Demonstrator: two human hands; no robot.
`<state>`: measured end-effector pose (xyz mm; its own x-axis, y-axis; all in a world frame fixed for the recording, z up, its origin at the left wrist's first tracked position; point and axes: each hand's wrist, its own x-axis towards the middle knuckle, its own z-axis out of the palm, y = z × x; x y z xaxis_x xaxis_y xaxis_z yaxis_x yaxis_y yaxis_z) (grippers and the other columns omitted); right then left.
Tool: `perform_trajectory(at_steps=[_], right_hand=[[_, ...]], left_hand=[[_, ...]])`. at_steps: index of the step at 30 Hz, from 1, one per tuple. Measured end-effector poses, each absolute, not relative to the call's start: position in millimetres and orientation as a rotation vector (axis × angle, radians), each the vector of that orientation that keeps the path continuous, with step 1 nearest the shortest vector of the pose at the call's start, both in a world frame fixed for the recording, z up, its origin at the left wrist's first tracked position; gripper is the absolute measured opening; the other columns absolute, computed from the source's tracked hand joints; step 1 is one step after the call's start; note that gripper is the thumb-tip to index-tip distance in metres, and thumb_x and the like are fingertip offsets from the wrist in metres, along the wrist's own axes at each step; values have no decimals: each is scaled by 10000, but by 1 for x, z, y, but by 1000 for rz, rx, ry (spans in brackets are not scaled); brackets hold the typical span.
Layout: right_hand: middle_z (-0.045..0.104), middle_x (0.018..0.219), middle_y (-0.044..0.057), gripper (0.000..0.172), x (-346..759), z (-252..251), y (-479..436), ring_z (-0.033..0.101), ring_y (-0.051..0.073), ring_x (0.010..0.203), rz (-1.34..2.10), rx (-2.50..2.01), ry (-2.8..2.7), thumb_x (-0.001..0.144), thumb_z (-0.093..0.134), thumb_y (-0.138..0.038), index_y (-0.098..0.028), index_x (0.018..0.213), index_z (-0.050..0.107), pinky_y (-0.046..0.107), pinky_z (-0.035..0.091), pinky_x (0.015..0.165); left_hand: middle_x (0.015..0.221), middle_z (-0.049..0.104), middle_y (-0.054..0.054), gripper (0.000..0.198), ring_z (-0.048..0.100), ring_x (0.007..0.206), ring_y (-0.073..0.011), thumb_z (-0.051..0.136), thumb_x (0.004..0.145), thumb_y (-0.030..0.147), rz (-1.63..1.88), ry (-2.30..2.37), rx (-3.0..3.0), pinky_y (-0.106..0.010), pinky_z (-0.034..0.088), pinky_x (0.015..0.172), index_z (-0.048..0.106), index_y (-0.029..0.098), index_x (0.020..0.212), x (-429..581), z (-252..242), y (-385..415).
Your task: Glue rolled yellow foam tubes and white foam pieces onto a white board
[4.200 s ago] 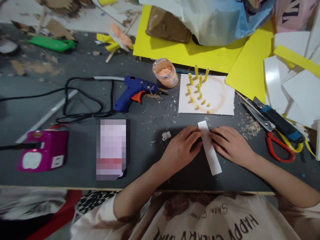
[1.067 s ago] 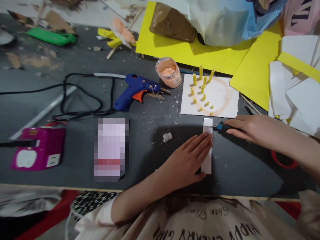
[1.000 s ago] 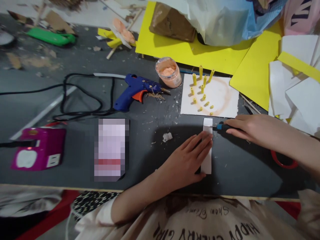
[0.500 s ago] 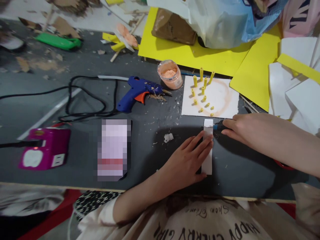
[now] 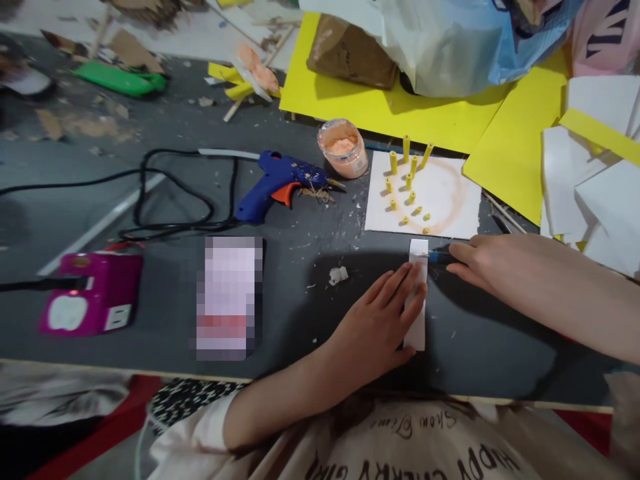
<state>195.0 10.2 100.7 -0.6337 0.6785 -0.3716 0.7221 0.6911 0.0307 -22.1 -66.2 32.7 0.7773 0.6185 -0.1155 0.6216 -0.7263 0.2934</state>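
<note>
A narrow white strip (image 5: 419, 248) lies upright in view on the grey table. My left hand (image 5: 383, 317) rests flat on it with fingers apart, covering its middle. From the right, my right hand (image 5: 473, 259) grips a thin blue and dark tool (image 5: 441, 257), whose metal tip touches the strip near its far end. Just beyond the strip sits a white board (image 5: 445, 200) with several short yellow sticks standing on it and a faint orange ring drawn across it.
A blue glue gun (image 5: 273, 183), a jar of orange material (image 5: 345, 152), a magenta box (image 5: 95, 293) and a blurred-out phone (image 5: 229, 293) lie to the left. Yellow sheets (image 5: 520, 133), a plastic bag (image 5: 445, 50) and white scraps (image 5: 607, 207) fill the back and right.
The view has shifted slightly. My left hand's fingers have shifted a little on the strip; my right hand and the tool have moved slightly right.
</note>
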Motion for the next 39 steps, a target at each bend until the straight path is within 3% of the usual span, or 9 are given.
perform_trajectory(at_steps=[7, 18, 39], right_hand=[[613, 607, 29, 218, 198, 99, 8, 558, 166, 436, -113, 1062, 2545, 946, 456, -284, -180, 808, 588, 282, 175, 429], [635, 627, 39, 308, 205, 92, 11, 537, 152, 423, -208, 1122, 2490, 969, 389, -363, -179, 835, 595, 266, 135, 449], [602, 634, 19, 256, 223, 85, 5, 543, 150, 458, -99, 1056, 2638, 967, 395, -319, -187, 873, 594, 274, 197, 473]], left_hand=[[1552, 277, -256, 895, 303, 1444, -347, 691, 741, 576, -62, 978, 2691, -427, 275, 1174, 380, 44, 1391, -17, 38, -66], [1554, 280, -248, 868, 303, 1447, -337, 675, 760, 578, -91, 983, 2691, -431, 296, 1171, 386, 53, 1388, -17, 41, -65], [1524, 355, -224, 918, 404, 1394, -332, 773, 652, 580, -32, 1010, 2705, -413, 363, 1132, 458, 69, 1346, -16, 41, -65]])
